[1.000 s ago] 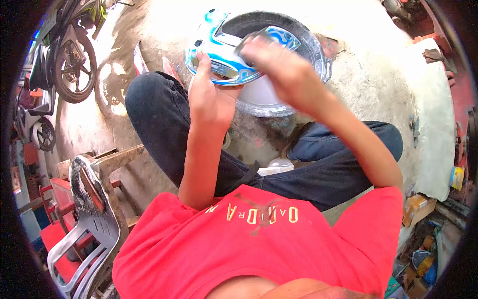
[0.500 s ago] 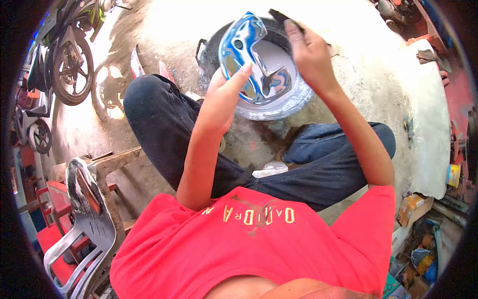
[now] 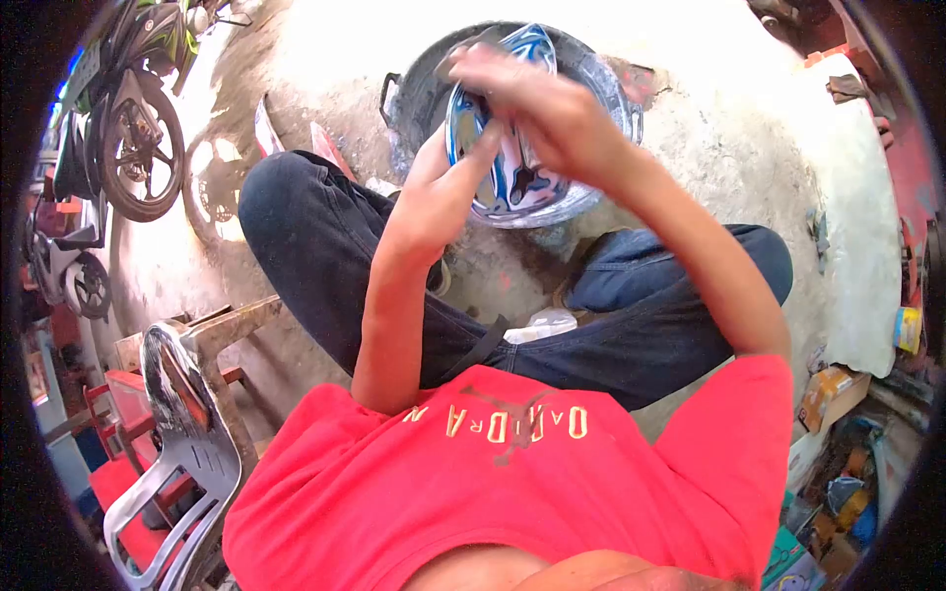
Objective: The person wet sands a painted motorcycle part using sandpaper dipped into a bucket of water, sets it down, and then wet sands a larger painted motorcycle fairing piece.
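Note:
A glossy panel (image 3: 533,45) with a swirled blue, white and silver pattern, like a motorcycle body part, is tilted over a dark tub (image 3: 414,103). My left hand (image 3: 443,192) grips its near left edge, thumb on top. Across the panel's upper part lies my right hand (image 3: 552,113), its fingers smeared by motion. A dark flat piece (image 3: 463,44) shows at those fingertips; its material cannot be made out. Much of the panel is hidden beneath the right hand. Pale liquid was visible in the tub a moment ago.
Motorcycle wheels (image 3: 143,148) stand at the upper left. A worn plastic chair (image 3: 202,463) is at the lower left beside a wooden frame (image 3: 236,325). Pointed panels (image 3: 266,128) lie beyond my knee. On the right are a pale sheet (image 3: 862,246) and a cardboard box (image 3: 833,394).
My right hand has swung left from beside the panel to over its upper part, bringing the dark piece along. The left hand keeps its grip, and the panel has shifted slightly.

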A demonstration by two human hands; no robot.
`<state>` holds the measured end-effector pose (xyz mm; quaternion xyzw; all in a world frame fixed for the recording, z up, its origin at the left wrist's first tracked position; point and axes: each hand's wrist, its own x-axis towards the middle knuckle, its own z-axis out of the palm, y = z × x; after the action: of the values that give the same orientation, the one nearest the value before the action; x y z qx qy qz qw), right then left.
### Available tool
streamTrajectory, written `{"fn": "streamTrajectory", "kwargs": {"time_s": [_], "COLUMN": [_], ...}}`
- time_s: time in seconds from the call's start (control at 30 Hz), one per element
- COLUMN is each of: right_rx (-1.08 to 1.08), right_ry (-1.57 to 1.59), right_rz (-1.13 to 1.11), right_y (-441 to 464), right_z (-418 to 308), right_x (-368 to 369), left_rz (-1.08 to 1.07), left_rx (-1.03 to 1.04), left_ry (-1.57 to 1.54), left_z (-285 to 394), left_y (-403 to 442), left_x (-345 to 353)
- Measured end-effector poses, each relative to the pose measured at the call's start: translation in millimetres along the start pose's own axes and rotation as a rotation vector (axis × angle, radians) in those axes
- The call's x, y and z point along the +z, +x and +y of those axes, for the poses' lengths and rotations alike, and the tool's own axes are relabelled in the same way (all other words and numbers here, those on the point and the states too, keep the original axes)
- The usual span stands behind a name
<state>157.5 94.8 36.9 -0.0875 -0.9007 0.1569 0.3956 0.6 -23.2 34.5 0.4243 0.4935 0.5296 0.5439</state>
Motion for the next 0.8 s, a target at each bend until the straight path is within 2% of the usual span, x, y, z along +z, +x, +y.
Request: {"fn": "streamTrajectory", "kwargs": {"time_s": [0.07,0.1,0.2,0.27,0.33,0.4,0.43,0.53,0.57,0.6,0.67,0.7,0.8], "right_rx": [0.313,0.556,0.343,0.149,0.126,0.498,0.761,0.340,0.278,0.274,0.272,0.363,0.559], "right_ry": [-0.026,-0.035,-0.107,-0.040,-0.029,0.179,0.086,-0.083,-0.069,-0.068,-0.072,-0.079,-0.108], "right_rz": [0.063,0.030,0.155,0.047,0.036,0.039,0.020,0.103,0.105,0.094,0.071,0.132,0.116], "right_y": [-8,-8,-15,-3,-3,1,6,-3,-4,-2,-4,-13,-18], "right_z": [30,35,22,-28,-31,-9,-4,-30,-42,-38,-11,17,25], "right_x": [-8,-16,9,19,21,10,4,27,30,27,16,17,17], "left_rz": [0.022,0.047,0.115,0.127,0.198,0.143,0.128,0.155,0.193,0.230,0.163,0.136,0.108], "left_rx": [-0.134,-0.117,-0.061,-0.018,-0.027,-0.067,-0.085,-0.092,-0.076,-0.060,-0.071,-0.079,-0.065], "left_ry": [-0.057,-0.095,-0.206,-0.303,-0.361,-0.290,-0.262,-0.264,-0.302,-0.335,-0.276,-0.244,-0.200], "left_z": [10,11,13,11,14,10,10,5,7,10,13,11,3], "left_y": [0,-1,2,6,6,5,4,7,7,7,3,4,9], "left_x": [2,3,11,11,15,13,15,15,17,17,15,14,16]}}
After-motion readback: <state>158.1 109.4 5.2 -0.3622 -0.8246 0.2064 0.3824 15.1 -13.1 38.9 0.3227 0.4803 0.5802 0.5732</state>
